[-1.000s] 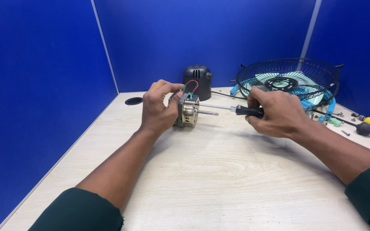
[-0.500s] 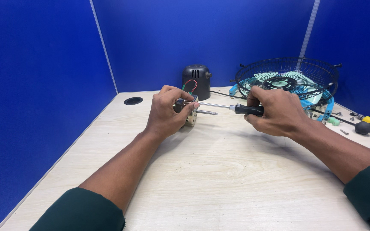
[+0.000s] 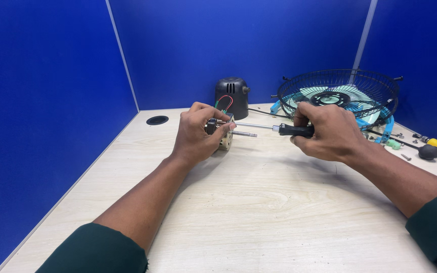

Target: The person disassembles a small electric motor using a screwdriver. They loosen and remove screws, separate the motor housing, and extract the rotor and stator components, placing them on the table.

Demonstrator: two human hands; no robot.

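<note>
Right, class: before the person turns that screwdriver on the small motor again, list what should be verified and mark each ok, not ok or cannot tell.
1. Left hand grips the small motor firmly, holding it at the table: ok.
2. Right hand wraps the black handle of the screwdriver: ok.
3. Screwdriver tip seated in a screw head: cannot tell, the fingers hide it.
4. Screwdriver shank runs level toward the motor: ok.
5. Red and green wires clear of the tip: ok, they loop above the motor.
6. Fan cage and black motor cover out of the hands' way: ok, both sit behind.
</note>
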